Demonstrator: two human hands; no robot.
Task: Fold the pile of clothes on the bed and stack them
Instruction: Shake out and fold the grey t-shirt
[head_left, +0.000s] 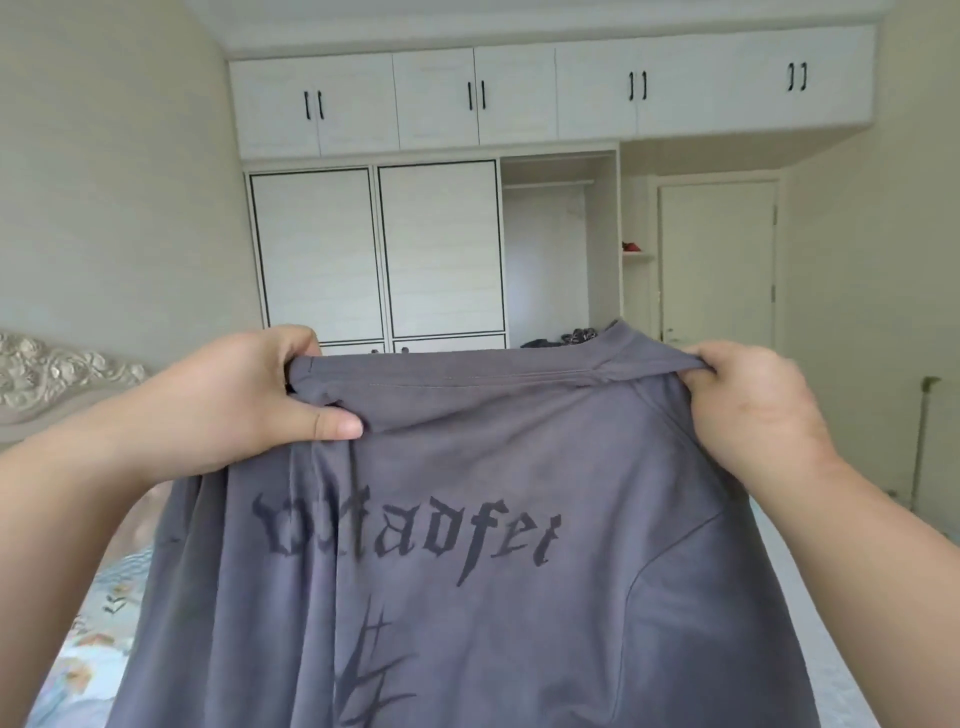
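Observation:
A grey T-shirt (467, 545) with dark gothic lettering hangs spread in front of me, held up by its top edge. My left hand (249, 395) grips the shirt's left shoulder, thumb pressed across the fabric. My right hand (753, 405) pinches the right shoulder near the collar. The shirt hides most of the bed below it. A few dark clothes (561, 339) show just over the shirt's top edge, on the far side.
The bed's floral sheet (88, 639) shows at lower left, with a carved headboard (57, 376) on the left. A white wardrobe (379, 254) fills the far wall, a door (717, 265) stands at its right. A thin stand (922, 441) leans by the right wall.

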